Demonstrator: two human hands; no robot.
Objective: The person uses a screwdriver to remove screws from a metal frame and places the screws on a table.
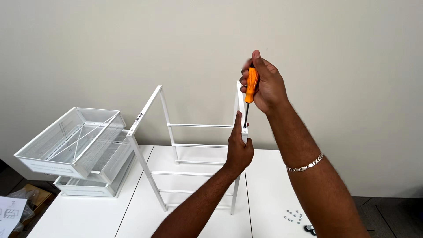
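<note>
The screw under the tip of the orange-handled screwdriver (250, 88) is too small to make out. The right hand (264, 83) clamps the handle; the left hand (239, 150) grips the white metal frame (152, 105) standing on the white table (269, 189) against a beige wall (88, 44).

Right hand (264, 83) grips orange screwdriver (250, 88), tip down on white frame (152, 103) top rail. Left hand (239, 147) steadies rail. Mesh baskets (75, 141) at 9 o'clock on bench (269, 185); small screws (293, 216), probably, at 5 o'clock.
</note>
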